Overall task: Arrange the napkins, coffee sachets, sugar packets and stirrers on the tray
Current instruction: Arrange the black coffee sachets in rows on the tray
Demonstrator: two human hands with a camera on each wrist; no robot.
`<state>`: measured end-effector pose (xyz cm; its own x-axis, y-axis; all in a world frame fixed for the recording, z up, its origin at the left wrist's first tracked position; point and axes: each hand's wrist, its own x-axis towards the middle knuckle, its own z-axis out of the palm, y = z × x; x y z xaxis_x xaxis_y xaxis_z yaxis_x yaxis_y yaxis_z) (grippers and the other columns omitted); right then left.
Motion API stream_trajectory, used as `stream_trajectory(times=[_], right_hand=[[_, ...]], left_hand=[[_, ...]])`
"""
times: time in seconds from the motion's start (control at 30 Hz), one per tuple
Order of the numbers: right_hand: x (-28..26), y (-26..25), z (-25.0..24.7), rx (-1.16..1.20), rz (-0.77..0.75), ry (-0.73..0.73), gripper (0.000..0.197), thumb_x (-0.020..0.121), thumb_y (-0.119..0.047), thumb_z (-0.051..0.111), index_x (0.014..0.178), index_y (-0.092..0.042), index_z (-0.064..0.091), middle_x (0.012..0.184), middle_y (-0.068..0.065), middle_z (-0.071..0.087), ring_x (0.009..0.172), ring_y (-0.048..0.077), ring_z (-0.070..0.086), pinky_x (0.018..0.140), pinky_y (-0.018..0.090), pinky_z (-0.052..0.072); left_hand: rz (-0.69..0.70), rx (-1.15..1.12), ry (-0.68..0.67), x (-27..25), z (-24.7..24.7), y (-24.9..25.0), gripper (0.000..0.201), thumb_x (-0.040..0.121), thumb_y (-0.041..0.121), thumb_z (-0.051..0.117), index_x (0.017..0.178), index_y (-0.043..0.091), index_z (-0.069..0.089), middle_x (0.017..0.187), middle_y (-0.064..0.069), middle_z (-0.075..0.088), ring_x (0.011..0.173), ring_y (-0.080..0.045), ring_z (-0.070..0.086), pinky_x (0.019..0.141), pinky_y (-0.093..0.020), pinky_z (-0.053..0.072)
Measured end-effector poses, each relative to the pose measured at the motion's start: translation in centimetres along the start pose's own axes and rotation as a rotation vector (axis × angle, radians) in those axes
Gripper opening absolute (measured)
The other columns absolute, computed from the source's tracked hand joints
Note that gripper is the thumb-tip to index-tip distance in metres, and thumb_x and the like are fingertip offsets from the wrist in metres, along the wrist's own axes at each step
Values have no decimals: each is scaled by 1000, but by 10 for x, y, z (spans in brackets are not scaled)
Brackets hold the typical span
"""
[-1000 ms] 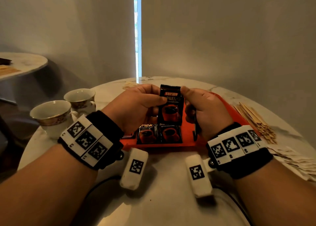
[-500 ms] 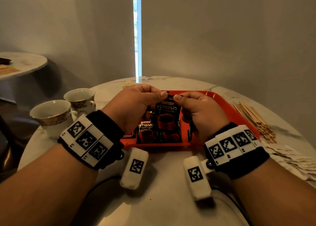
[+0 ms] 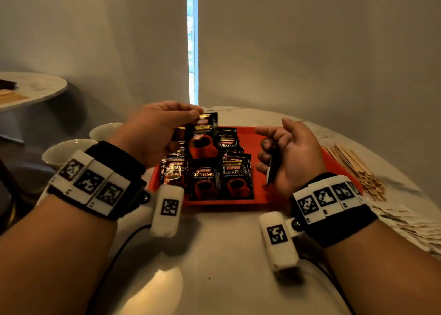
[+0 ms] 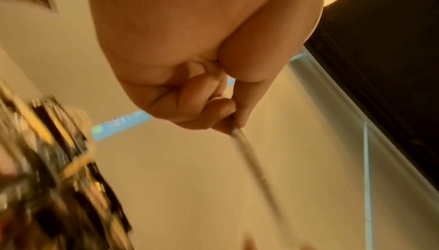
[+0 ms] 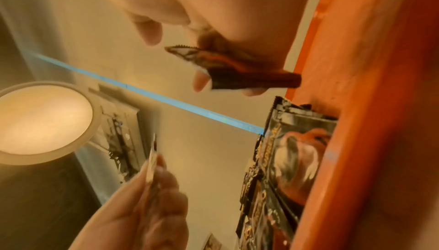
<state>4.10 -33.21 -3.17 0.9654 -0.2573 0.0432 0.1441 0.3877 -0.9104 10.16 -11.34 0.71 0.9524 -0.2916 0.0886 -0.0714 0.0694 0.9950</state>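
Head view: left hand (image 3: 152,133) pinches one coffee sachet (image 3: 202,135) by its top edge above the orange tray (image 3: 260,195); right hand (image 3: 291,157), at three o'clock of it, curls around more sachets (image 3: 272,164). Others lie overlapped on the tray. Stirrers (image 3: 355,166) and napkins (image 3: 405,221) lie at three o'clock, off it.

Tray (image 3: 262,135): orange-red. Coffee sachets (image 3: 236,178): black, each with gold and white lettering and a red cup graphic. Stirrers (image 3: 353,164): pale tan wood. Napkins (image 3: 410,221): off-white. Cups (image 3: 64,147): cream with a darker patterned band under the rim. Worktop (image 3: 214,279): white with faint grey veining. Wristbands (image 3: 114,169): black, carrying white blocks printed with black square-code patterns.
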Motion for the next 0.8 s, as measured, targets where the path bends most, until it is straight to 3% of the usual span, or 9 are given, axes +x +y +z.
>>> stream_trajectory(times=[0.07, 0.13, 0.17, 0.2, 0.3, 0.43, 0.57, 0.63, 0.8], right_hand=[[4, 4, -8, 37, 47, 66, 42, 96, -44, 40, 94, -8, 62, 65, 0, 38, 51, 15, 33, 49, 24, 29], [6, 7, -13, 65, 91, 117, 41, 95, -45, 43, 93, -8, 61, 63, 0, 40, 50, 16, 33, 50, 26, 27], [7, 9, -15, 83, 104, 137, 41, 95, -46, 43, 92, -8, 61, 62, 0, 40, 50, 16, 33, 50, 26, 26], [9, 9, -17, 95, 110, 152, 41, 95, -46, 44, 91, -8, 61, 61, 0, 40, 49, 16, 33, 50, 26, 26], [11, 9, -20, 117, 113, 167, 42, 95, -46, 44, 90, -9, 61, 61, 0, 40, 50, 16, 33, 50, 26, 25], [13, 9, -20, 118, 110, 165, 42, 95, -46, 43, 89, -9, 61, 60, 0, 40, 49, 16, 33, 49, 26, 26], [13, 9, -20, 113, 109, 169, 42, 95, -46, 43, 89, -9, 61, 60, 0, 40, 49, 16, 33, 48, 25, 26], [12, 9, -20, 113, 109, 168, 42, 95, -47, 43, 89, -9, 62, 60, 0, 40, 49, 16, 33, 48, 25, 26], [11, 8, -20, 107, 104, 158, 42, 96, -46, 43, 88, -9, 61, 60, 0, 40, 49, 16, 34, 50, 26, 25]], left_hand=[[-63, 20, 51, 6, -18, 1, 15, 95, 8, 59, 105, 6, 71, 98, -18, 75, 78, -26, 73, 71, -38, 63], [-147, 99, 51, 6, -31, 1, 25, 90, 8, 63, 113, 2, 71, 114, -25, 71, 99, -37, 70, 99, -52, 52], [-191, 138, 36, 5, -35, -1, 30, 84, 8, 66, 113, 1, 71, 118, -26, 69, 104, -40, 67, 105, -54, 47], [-240, 167, 14, 5, -37, -2, 34, 78, 8, 67, 110, -1, 71, 116, -27, 69, 102, -40, 68, 102, -52, 50], [-369, 194, -46, 5, -37, -7, 19, 81, -3, 61, 99, -4, 69, 95, -26, 70, 72, -32, 73, 60, -40, 62], [-417, 277, -57, 9, -40, -13, 18, 93, -6, 53, 102, 0, 68, 96, -22, 70, 71, -30, 73, 58, -39, 63], [-363, 340, 21, 12, -39, -14, 18, 95, -3, 54, 100, 6, 69, 86, -11, 69, 50, -12, 64, 39, -20, 46], [-348, 333, 67, 14, -41, -15, 19, 95, -3, 55, 98, 7, 71, 91, -14, 70, 54, -12, 64, 41, -21, 46], [-398, 361, 56, 13, -46, -14, 24, 93, -8, 54, 99, 3, 75, 104, -20, 73, 88, -28, 67, 64, -30, 52]])
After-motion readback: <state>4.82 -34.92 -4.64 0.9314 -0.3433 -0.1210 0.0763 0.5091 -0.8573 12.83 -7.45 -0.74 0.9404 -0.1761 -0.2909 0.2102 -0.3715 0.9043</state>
